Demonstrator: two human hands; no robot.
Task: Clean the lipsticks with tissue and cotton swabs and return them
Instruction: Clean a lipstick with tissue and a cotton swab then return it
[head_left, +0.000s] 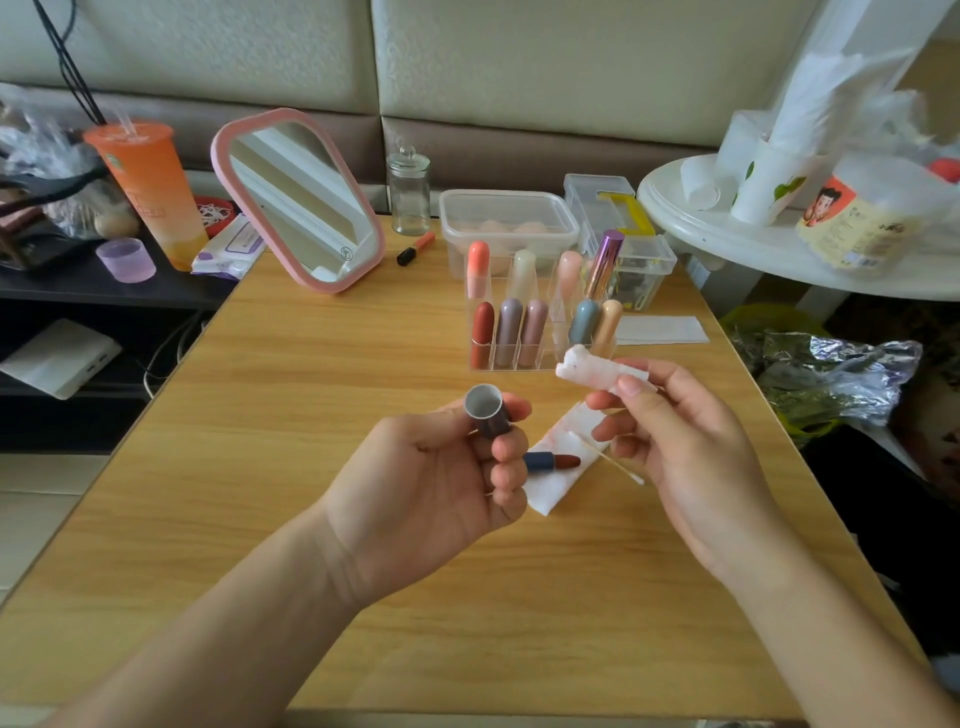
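My left hand (441, 467) grips a dark lipstick cap (485, 410), its open end facing up toward me. My right hand (675, 441) pinches a rolled, pink-stained tissue (592, 369) between thumb and fingers above the table. Between the hands an uncapped lipstick (553, 461) with a dark blue base and red-brown bullet lies on a flat stained tissue (561, 467). A cotton swab (608, 457) lies across that tissue, partly under my right fingers. Behind stands a clear organizer (540, 322) with several capped lipsticks.
A pink-framed mirror (298, 200) leans at the table's back left, an orange pen (415, 248) and glass jar (409, 189) beside it. Clear plastic boxes (506, 218) stand behind the organizer. A folded tissue (660, 329) lies at right. A white round table (779, 244) stands far right.
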